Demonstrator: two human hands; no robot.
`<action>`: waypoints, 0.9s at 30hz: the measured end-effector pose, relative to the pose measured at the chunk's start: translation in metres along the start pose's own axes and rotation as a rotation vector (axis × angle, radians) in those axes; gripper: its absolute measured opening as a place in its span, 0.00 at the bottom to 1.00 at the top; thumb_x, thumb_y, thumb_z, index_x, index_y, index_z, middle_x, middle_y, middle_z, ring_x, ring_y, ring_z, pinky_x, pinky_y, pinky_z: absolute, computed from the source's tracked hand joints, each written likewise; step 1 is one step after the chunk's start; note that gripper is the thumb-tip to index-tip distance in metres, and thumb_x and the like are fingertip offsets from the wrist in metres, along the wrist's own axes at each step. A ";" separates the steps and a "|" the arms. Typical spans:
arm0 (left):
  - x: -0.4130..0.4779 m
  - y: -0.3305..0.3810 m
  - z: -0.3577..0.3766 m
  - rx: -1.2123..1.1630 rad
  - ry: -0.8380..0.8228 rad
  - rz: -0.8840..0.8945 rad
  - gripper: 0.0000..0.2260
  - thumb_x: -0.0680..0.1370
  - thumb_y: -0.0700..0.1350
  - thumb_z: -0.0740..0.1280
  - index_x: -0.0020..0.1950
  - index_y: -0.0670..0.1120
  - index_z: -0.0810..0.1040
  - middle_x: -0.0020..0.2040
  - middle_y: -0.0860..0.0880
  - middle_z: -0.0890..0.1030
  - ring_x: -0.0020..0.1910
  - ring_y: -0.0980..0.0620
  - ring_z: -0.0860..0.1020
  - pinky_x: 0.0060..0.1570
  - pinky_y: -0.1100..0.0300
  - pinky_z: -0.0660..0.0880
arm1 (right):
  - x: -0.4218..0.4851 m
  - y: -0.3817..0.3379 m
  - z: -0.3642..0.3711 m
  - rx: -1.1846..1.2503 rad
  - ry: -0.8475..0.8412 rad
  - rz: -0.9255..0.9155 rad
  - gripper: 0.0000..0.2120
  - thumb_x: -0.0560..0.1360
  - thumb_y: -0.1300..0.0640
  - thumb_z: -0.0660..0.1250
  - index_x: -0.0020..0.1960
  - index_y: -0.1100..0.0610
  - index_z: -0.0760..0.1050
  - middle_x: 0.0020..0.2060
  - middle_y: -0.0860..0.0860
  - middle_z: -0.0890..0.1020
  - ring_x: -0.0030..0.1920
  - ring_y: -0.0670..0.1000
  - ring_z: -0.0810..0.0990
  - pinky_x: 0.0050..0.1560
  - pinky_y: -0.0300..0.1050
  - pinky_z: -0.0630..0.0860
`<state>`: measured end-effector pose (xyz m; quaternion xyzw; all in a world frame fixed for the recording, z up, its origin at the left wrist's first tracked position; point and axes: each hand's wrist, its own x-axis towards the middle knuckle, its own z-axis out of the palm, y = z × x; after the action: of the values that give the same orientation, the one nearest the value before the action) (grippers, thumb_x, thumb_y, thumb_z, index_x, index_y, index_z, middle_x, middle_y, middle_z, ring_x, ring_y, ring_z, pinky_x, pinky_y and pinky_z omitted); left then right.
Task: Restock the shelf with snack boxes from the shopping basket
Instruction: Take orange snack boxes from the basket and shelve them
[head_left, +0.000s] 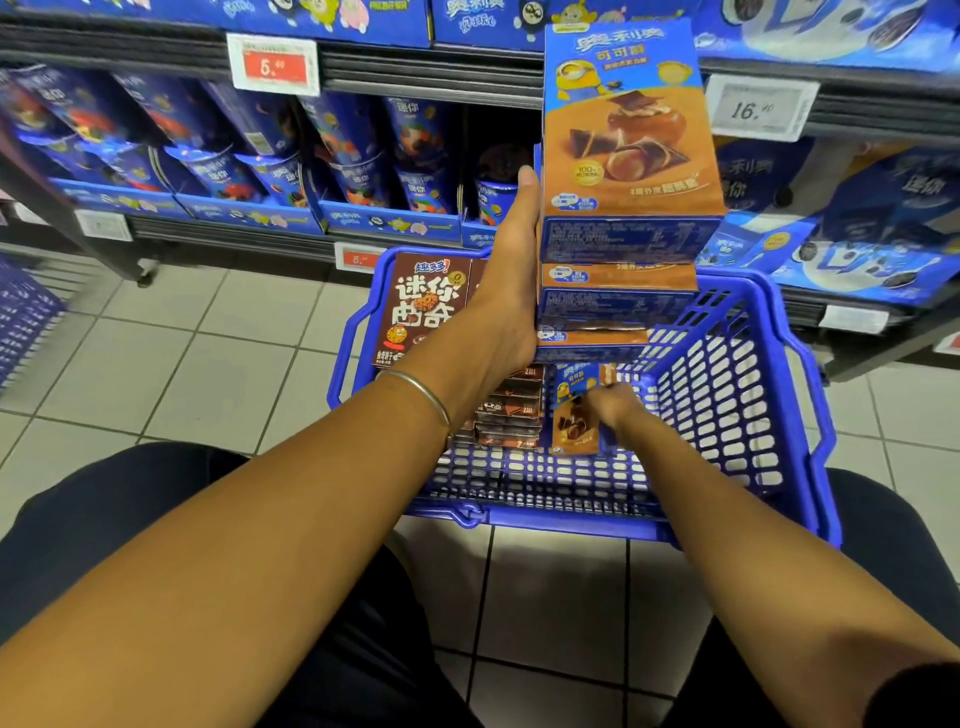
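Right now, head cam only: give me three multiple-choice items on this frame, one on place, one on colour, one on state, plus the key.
1. Where is the right hand?
A. on a shelf
B. inside the basket
C. flat on the floor

2. What colour is the basket?
A. red
B. green
C. blue

3. What is the left hand doing?
A. holding a stack of boxes
B. hanging empty
C. touching a price tag

Key:
1 B: it reaches down between the basket walls and grips an orange-and-blue box there.
2 C: the mesh walls and rim are blue.
3 A: it is raised above the basket with the stack held against its palm.
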<state>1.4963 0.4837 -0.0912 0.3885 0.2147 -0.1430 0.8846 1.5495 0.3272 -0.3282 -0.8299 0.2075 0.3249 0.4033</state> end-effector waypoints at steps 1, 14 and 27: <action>0.002 0.001 -0.001 -0.006 -0.007 0.007 0.36 0.87 0.65 0.51 0.35 0.47 0.89 0.37 0.46 0.88 0.34 0.45 0.87 0.30 0.50 0.83 | -0.005 -0.008 -0.009 0.031 0.043 -0.021 0.15 0.80 0.58 0.63 0.59 0.70 0.76 0.43 0.65 0.82 0.40 0.60 0.81 0.43 0.56 0.78; 0.012 0.002 -0.005 -0.008 0.049 0.028 0.36 0.85 0.67 0.52 0.36 0.50 0.90 0.40 0.46 0.89 0.37 0.44 0.88 0.31 0.49 0.83 | -0.165 -0.108 -0.173 1.081 -0.175 -0.463 0.14 0.80 0.54 0.57 0.53 0.56 0.81 0.45 0.51 0.87 0.43 0.53 0.86 0.41 0.45 0.82; 0.009 -0.001 -0.006 0.018 0.187 0.024 0.36 0.87 0.58 0.52 0.27 0.48 0.87 0.34 0.45 0.87 0.30 0.43 0.86 0.22 0.49 0.80 | -0.230 -0.181 -0.154 0.985 -0.240 -0.753 0.10 0.81 0.53 0.63 0.51 0.57 0.80 0.45 0.54 0.86 0.48 0.56 0.85 0.50 0.54 0.81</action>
<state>1.5018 0.4863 -0.0999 0.4106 0.2904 -0.0975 0.8588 1.5551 0.3288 0.0024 -0.5207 -0.0201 0.1179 0.8453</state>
